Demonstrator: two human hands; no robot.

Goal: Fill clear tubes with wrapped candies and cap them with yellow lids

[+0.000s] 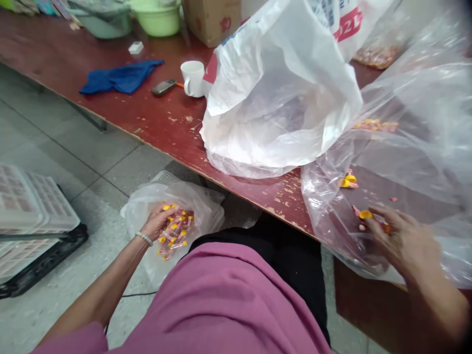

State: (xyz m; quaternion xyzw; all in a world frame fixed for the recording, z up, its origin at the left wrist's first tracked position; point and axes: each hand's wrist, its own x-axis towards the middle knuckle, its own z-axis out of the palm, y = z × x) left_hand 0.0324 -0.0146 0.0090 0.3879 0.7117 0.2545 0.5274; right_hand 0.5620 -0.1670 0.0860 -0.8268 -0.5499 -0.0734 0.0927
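Yellow-and-pink pieces (pixel 177 232) lie heaped in a translucent bag (pixel 142 202) low beside the tabletop (pixel 165 123); a few more are scattered at the clear plastic sheeting (pixel 391 162) on the right. They look light and small, probably stiff at the yellow ends and perhaps slick where the pink parts shine; the yellow rim seems the surest place to pinch one, with modest pressure, since a hard squeeze might dent it or make it skid. The right hand (pixel 409 241) has its fingers curled, thumb and forefinger pinching about a yellow end, with another piece partly hidden under the fingers; the left hand (pixel 158 223) reaches into the bag, against the heap, but whether it grips anything I cannot tell; the bag itself looks limp and thin, easiest to take by its gathered rim.
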